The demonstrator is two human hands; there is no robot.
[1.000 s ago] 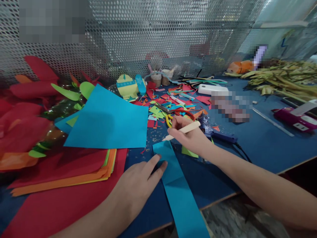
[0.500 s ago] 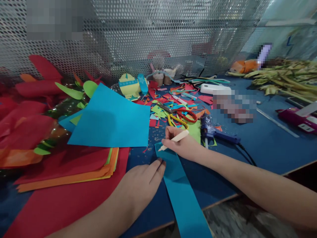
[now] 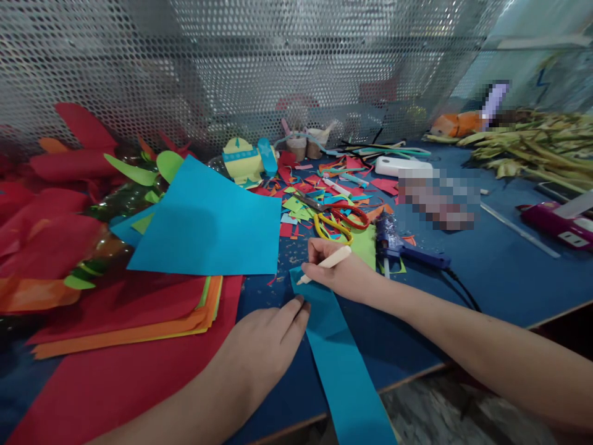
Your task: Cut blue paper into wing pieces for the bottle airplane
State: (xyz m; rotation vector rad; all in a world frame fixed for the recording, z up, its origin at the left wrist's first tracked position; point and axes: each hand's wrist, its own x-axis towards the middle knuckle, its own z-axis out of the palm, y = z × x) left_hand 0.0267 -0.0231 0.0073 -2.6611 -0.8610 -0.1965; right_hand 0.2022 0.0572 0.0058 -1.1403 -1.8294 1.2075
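Blue paper cut into a long strip (image 3: 340,352) lies on the dark blue table (image 3: 491,272), running from the middle of the work area toward the near edge and hanging over it. Resting flat with its fingers stretched out, the left hand (image 3: 266,340) grasps nothing; its fingertips (image 3: 300,304) press on the strip's left edge near the far end. Curled around a cream pencil (image 3: 327,262), the right hand (image 3: 336,269) holds it like a pen, with the tip touching the far end of the strip. Just beyond this hand lie scissors with yellow and red handles (image 3: 340,221) among a scatter of small paper scraps (image 3: 306,198). To the right of the hand a blue glue gun (image 3: 403,244) lies on the table, its black cord trailing toward the near edge. A large blue sheet (image 3: 208,225) rests to the left, overlapping a stack of red, orange and green sheets (image 3: 134,315). Behind everything stands a perforated metal screen (image 3: 278,62). Far right, a bundle of dry green leaves (image 3: 532,148) lies near a purple device (image 3: 553,222).
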